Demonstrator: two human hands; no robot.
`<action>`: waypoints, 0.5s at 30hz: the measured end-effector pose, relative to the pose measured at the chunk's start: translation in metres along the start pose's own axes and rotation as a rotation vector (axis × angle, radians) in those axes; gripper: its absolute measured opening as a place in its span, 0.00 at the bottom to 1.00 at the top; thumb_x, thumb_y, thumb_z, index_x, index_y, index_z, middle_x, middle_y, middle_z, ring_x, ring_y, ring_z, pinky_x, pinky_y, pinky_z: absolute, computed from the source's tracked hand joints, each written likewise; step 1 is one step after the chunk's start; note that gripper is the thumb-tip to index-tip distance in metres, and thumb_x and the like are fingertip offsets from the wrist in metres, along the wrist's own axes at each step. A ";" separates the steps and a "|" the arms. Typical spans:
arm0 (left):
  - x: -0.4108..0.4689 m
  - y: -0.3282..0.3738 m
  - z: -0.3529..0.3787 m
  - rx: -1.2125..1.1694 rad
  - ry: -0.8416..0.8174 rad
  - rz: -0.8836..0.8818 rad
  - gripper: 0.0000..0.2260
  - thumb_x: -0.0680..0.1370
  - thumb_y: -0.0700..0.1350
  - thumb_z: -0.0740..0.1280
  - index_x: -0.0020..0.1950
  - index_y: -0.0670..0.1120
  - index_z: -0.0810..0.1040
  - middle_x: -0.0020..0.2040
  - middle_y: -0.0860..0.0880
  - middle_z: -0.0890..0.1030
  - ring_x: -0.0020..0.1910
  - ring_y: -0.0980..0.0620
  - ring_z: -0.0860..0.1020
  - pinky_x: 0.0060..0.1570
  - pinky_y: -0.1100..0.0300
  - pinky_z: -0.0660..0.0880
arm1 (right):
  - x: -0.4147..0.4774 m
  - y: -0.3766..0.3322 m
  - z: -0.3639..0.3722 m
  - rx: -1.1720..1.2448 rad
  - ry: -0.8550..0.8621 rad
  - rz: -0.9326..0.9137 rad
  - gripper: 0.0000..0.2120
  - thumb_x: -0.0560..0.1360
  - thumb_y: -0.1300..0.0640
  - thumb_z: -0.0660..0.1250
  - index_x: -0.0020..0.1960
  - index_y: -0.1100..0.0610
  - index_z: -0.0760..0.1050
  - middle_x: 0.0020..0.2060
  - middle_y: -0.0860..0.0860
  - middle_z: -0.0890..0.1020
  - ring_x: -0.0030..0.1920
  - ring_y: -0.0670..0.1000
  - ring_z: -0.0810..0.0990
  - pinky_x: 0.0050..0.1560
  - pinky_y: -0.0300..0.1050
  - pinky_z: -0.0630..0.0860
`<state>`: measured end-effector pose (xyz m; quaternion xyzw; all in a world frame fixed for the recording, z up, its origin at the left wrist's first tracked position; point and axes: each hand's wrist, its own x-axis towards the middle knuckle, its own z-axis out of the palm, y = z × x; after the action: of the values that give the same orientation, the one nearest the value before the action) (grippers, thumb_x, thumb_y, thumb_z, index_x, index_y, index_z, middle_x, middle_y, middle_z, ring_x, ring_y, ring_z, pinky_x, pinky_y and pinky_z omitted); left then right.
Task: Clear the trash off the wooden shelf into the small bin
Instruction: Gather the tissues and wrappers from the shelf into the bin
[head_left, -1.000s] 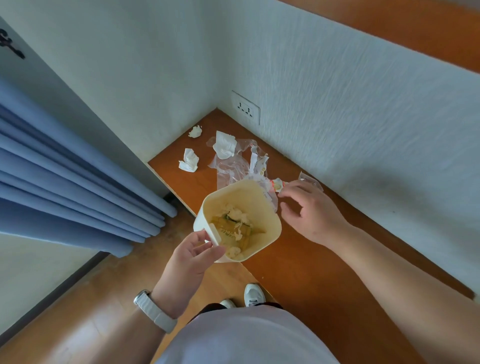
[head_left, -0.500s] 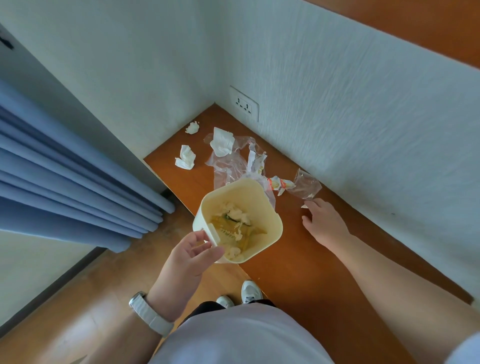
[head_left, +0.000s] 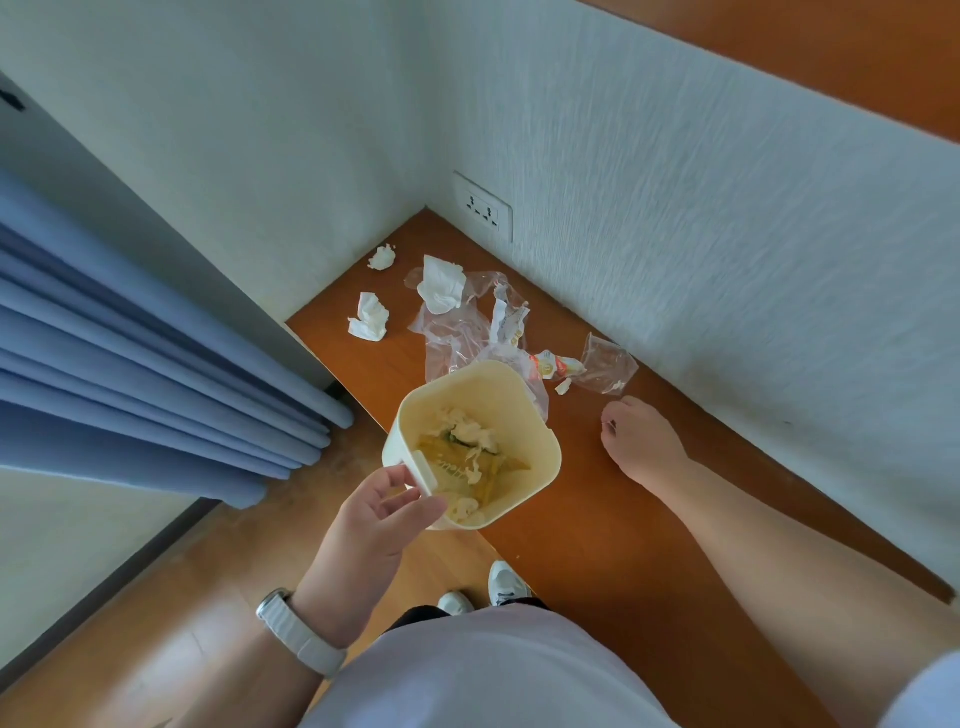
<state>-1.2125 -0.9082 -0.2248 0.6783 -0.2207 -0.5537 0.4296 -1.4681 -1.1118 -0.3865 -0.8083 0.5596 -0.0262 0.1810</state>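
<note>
My left hand (head_left: 376, 519) grips the tab handle of the small cream bin (head_left: 519, 395), which hangs at the wooden shelf's (head_left: 597, 545) front edge with tissues and a yellow wrapper inside. Trash lies on the shelf beyond it: three crumpled white tissues (head_left: 370, 317) (head_left: 382, 257) (head_left: 441, 285), a large clear plastic bag (head_left: 457, 338), a small orange-and-white wrapper (head_left: 553, 366), a clear packet (head_left: 608, 364) and a tiny white scrap (head_left: 562, 387). My right hand (head_left: 641, 441) rests on the shelf just below the clear packet, fingers curled in, nothing visible in them.
White walls close the shelf at the back and right, with a power socket (head_left: 483, 210) in the corner. Blue curtains (head_left: 156, 374) hang at the left. Wooden floor and my shoes (head_left: 506, 582) are below the shelf edge.
My right hand has left the orange wrapper and clear packet, drawn back to the right and down, and curled its fingers. The bin in my left hand has stayed put.
</note>
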 end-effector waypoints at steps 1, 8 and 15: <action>0.000 0.001 0.000 0.001 0.002 0.001 0.12 0.79 0.39 0.72 0.62 0.43 0.80 0.53 0.47 0.90 0.51 0.49 0.88 0.47 0.66 0.83 | -0.003 -0.003 -0.005 0.017 0.008 -0.008 0.05 0.78 0.58 0.63 0.48 0.56 0.78 0.41 0.49 0.76 0.38 0.46 0.73 0.35 0.34 0.63; -0.002 0.009 0.003 -0.008 -0.005 0.001 0.11 0.79 0.37 0.71 0.61 0.41 0.80 0.52 0.47 0.90 0.49 0.50 0.89 0.45 0.66 0.83 | -0.016 -0.067 -0.083 0.227 0.286 -0.267 0.02 0.73 0.61 0.70 0.46 0.58 0.79 0.40 0.46 0.75 0.36 0.46 0.73 0.34 0.36 0.66; -0.005 0.015 0.007 0.007 -0.042 0.024 0.11 0.79 0.39 0.72 0.61 0.43 0.80 0.51 0.48 0.90 0.50 0.51 0.89 0.45 0.66 0.83 | -0.039 -0.143 -0.135 0.317 0.278 -0.661 0.02 0.73 0.63 0.67 0.41 0.60 0.77 0.36 0.48 0.77 0.35 0.44 0.73 0.39 0.29 0.67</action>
<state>-1.2177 -0.9147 -0.2100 0.6654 -0.2396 -0.5618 0.4292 -1.3871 -1.0676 -0.2085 -0.8956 0.2773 -0.2788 0.2079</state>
